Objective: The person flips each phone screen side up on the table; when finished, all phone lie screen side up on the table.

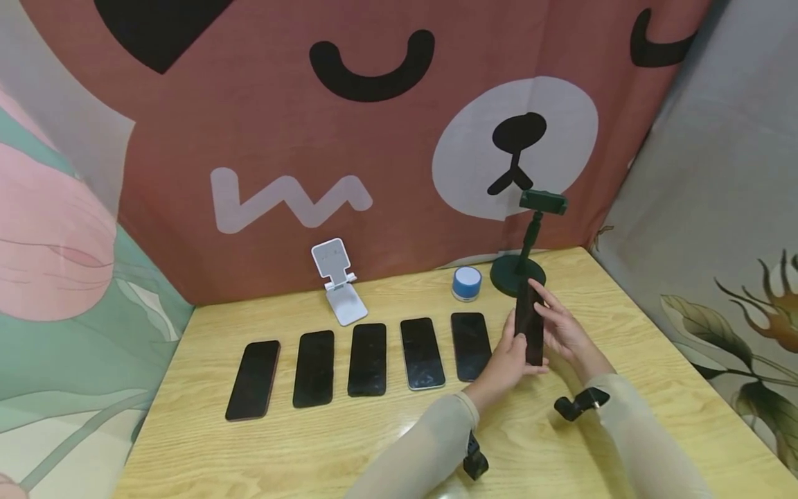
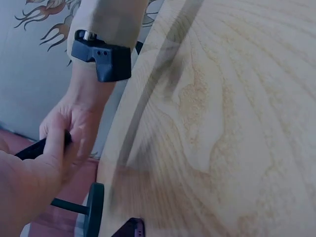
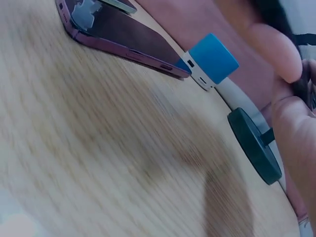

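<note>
A black smartphone is held upright above the right part of the table, its dark face showing in the head view. The left hand grips its lower left side, thumb over the front edge and fingers passing behind. At the upper right edge, the right hand holds the phone between thumb and fingers. From the left wrist, only a dark strip of the phone shows between the hands. Just behind the phone stands a dark green phone stand with a round base and a clamp on top.
Several smartphones lie face up in a row, the nearest phone left of the hands, the farthest phone at the left. A blue-and-white cylinder and a white folding phone stand stand behind them. A printed curtain borders the wooden table.
</note>
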